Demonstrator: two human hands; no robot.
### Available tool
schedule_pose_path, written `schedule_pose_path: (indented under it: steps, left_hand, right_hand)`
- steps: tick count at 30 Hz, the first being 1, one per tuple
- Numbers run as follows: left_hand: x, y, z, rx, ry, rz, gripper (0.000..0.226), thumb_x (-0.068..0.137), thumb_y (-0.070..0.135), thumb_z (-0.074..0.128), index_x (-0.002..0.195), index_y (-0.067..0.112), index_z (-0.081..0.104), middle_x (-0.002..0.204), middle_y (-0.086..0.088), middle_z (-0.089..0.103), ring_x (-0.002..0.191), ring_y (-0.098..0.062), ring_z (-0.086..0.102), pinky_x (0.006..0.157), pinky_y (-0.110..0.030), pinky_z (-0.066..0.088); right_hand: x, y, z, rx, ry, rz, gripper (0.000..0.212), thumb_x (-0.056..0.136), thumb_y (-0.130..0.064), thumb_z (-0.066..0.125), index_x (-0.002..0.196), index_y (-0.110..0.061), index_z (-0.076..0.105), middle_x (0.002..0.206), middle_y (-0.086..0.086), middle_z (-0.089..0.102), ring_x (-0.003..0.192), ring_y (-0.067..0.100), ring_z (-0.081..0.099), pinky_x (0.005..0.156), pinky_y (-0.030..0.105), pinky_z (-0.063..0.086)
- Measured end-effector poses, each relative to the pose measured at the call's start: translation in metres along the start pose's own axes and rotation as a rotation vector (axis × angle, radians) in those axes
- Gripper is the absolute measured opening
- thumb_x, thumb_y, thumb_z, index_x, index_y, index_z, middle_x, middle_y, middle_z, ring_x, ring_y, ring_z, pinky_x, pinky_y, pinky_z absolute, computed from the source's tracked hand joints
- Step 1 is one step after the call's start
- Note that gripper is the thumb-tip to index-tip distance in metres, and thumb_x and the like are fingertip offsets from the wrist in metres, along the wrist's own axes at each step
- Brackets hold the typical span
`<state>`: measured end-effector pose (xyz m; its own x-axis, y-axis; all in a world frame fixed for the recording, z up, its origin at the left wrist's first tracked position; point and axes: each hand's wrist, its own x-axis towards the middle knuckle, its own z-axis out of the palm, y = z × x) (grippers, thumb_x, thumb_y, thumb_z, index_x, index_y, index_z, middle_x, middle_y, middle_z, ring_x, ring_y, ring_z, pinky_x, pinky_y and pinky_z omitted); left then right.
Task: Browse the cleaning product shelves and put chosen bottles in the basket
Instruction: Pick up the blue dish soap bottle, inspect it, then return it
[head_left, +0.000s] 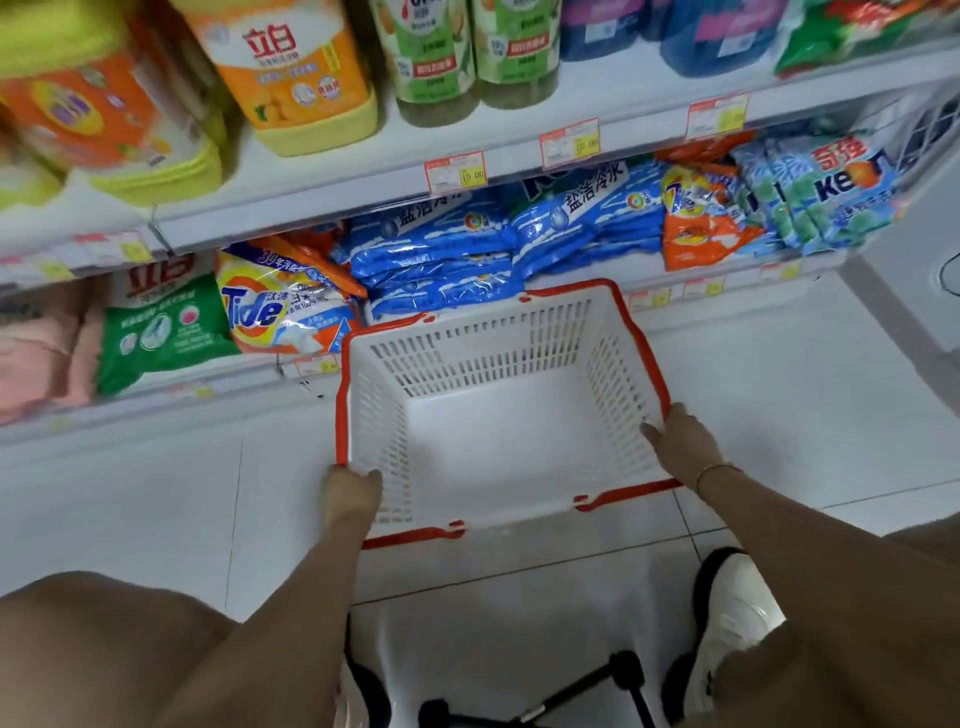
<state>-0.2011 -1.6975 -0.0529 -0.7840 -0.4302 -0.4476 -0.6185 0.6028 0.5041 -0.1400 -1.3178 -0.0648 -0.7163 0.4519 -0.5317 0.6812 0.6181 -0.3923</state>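
"Tide" reads on an orange bag (275, 309) on the bottom shelf, "Keon" on a green-blue bag (841, 182), "立白" on a yellow bottle (296, 67) above. The left hand (350, 491) and right hand (680, 441) each curl round the red rim of the white basket (467, 338), just before the bottom shelf

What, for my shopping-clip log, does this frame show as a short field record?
basket: white, red rim, nothing inside
left hand: grips rim at near left corner
right hand: grips right rim
upper shelf: orange bottle, green bottles
lower shelf: Tide bag, blue bags
progress: no bottle in basket yet
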Motion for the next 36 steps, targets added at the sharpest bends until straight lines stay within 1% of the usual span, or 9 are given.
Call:
schedule_pose_path:
  steps: [4, 6, 8, 10, 15, 21, 25, 29, 36]
  left_hand:
    - [-0.009, 0.035, -0.016, 0.054, 0.088, 0.197, 0.045, 0.086, 0.016, 0.062, 0.122, -0.008, 0.05, 0.12, -0.026, 0.053, 0.112, -0.043, 0.053, 0.093, -0.046, 0.047]
    - [-0.025, 0.072, -0.029, -0.043, 0.092, 0.407, 0.036, 0.089, 0.015, 0.06, 0.12, -0.003, 0.057, 0.116, -0.018, 0.061, 0.108, -0.034, 0.058, 0.09, -0.039, 0.047]
    - [-0.047, 0.118, -0.04, -0.149, 0.074, 0.604, 0.018, 0.094, 0.017, 0.055, 0.104, 0.005, 0.064, 0.098, -0.007, 0.067, 0.088, -0.021, 0.06, 0.078, -0.03, 0.046]
    - [-0.072, 0.168, -0.05, -0.237, 0.063, 0.762, 0.016, 0.095, 0.021, 0.053, 0.084, 0.013, 0.061, 0.076, 0.001, 0.063, 0.069, -0.013, 0.055, 0.065, -0.026, 0.043]
    - [-0.11, 0.289, -0.047, -0.381, -0.064, 0.986, 0.008, 0.092, 0.015, 0.059, 0.085, 0.012, 0.062, 0.074, 0.008, 0.059, 0.067, 0.001, 0.052, 0.06, -0.004, 0.04]
    - [-0.096, 0.413, 0.011, -0.419, -0.272, 1.01, 0.027, 0.085, 0.019, 0.072, 0.107, 0.01, 0.059, 0.098, -0.003, 0.057, 0.081, -0.01, 0.054, 0.061, -0.006, 0.045]
    - [-0.076, 0.475, 0.062, -0.342, -0.31, 0.979, 0.058, 0.078, 0.027, 0.079, 0.127, 0.01, 0.052, 0.12, -0.003, 0.054, 0.103, -0.014, 0.053, 0.083, -0.023, 0.043]
    - [-0.069, 0.525, 0.097, -0.334, -0.353, 0.974, 0.081, 0.072, 0.026, 0.084, 0.138, 0.007, 0.04, 0.137, -0.007, 0.047, 0.122, -0.021, 0.049, 0.1, -0.028, 0.04]
    - [-0.073, 0.574, 0.115, -0.486, -0.343, 0.885, 0.096, 0.054, 0.043, 0.091, 0.133, 0.013, 0.044, 0.132, -0.005, 0.055, 0.119, -0.021, 0.056, 0.097, -0.029, 0.044]
  right_hand:
    - [-0.01, -0.019, -0.021, -0.027, -0.056, 0.02, 0.064, 0.096, -0.037, 0.051, 0.138, 0.006, 0.029, 0.138, 0.023, 0.042, 0.123, 0.033, 0.047, 0.097, 0.037, 0.043]
    - [-0.015, -0.039, -0.049, 0.047, 0.031, -0.031, 0.053, 0.095, -0.032, 0.052, 0.132, 0.004, 0.04, 0.133, 0.021, 0.047, 0.122, 0.033, 0.047, 0.096, 0.036, 0.041]
    - [-0.017, -0.062, -0.089, 0.177, 0.161, -0.133, 0.025, 0.095, -0.024, 0.053, 0.103, -0.001, 0.057, 0.105, 0.015, 0.058, 0.105, 0.032, 0.053, 0.082, 0.032, 0.04]
    - [-0.023, -0.085, -0.138, 0.231, 0.294, -0.23, 0.025, 0.094, -0.017, 0.05, 0.074, -0.003, 0.052, 0.076, 0.013, 0.053, 0.082, 0.028, 0.05, 0.065, 0.028, 0.034]
    - [-0.022, -0.113, -0.246, 0.422, 0.564, -0.35, 0.02, 0.094, -0.02, 0.053, 0.098, -0.003, 0.063, 0.082, 0.006, 0.059, 0.076, 0.025, 0.051, 0.061, 0.025, 0.036]
    - [0.05, -0.12, -0.297, 0.228, 0.712, -0.392, 0.036, 0.091, -0.018, 0.059, 0.124, -0.003, 0.056, 0.12, 0.016, 0.06, 0.108, 0.031, 0.055, 0.086, 0.031, 0.042]
    - [0.106, -0.122, -0.294, -0.049, 0.648, -0.431, 0.047, 0.091, -0.014, 0.058, 0.135, -0.002, 0.045, 0.136, 0.02, 0.04, 0.123, 0.034, 0.042, 0.098, 0.039, 0.039]
    - [0.137, -0.122, -0.288, 0.018, 0.631, -0.422, 0.042, 0.09, -0.016, 0.06, 0.127, -0.001, 0.046, 0.129, 0.018, 0.043, 0.118, 0.033, 0.043, 0.095, 0.036, 0.036]
    - [0.157, -0.116, -0.294, 0.142, 0.614, -0.473, 0.023, 0.087, -0.017, 0.063, 0.102, -0.006, 0.051, 0.106, 0.008, 0.045, 0.101, 0.022, 0.043, 0.079, 0.024, 0.03]
